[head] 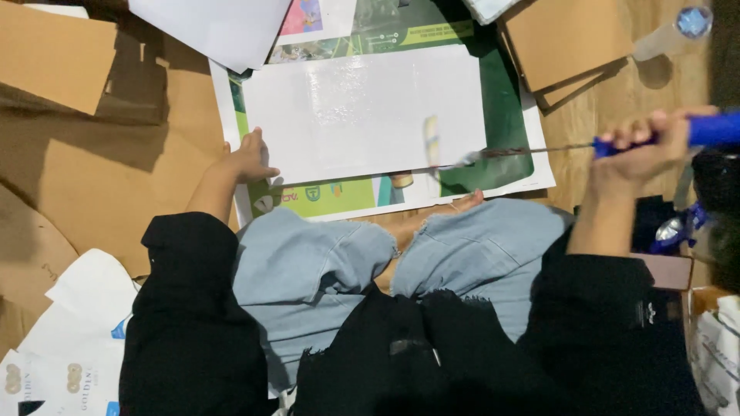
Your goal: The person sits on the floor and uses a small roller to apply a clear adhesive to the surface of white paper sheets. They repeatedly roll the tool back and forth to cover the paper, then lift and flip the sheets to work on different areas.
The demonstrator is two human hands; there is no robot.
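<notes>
A white glossy sheet (362, 112) lies on a larger green and white printed poster (505, 115) on the floor in front of my knees. My left hand (248, 158) presses down on the sheet's lower left corner, fingers spread. My right hand (644, 146) grips the blue handle (713, 129) of a small paint roller. Its thin metal rod reaches left, and the blurred roller head (433, 142) sits on the sheet's lower right part.
Brown cardboard pieces (58, 54) lie at left and at the upper right (566, 38). White paper sheets (216, 27) sit at the top, printed white sheets (69, 339) at bottom left. A clear plastic bottle with blue cap (678, 31) lies at top right on the wooden floor.
</notes>
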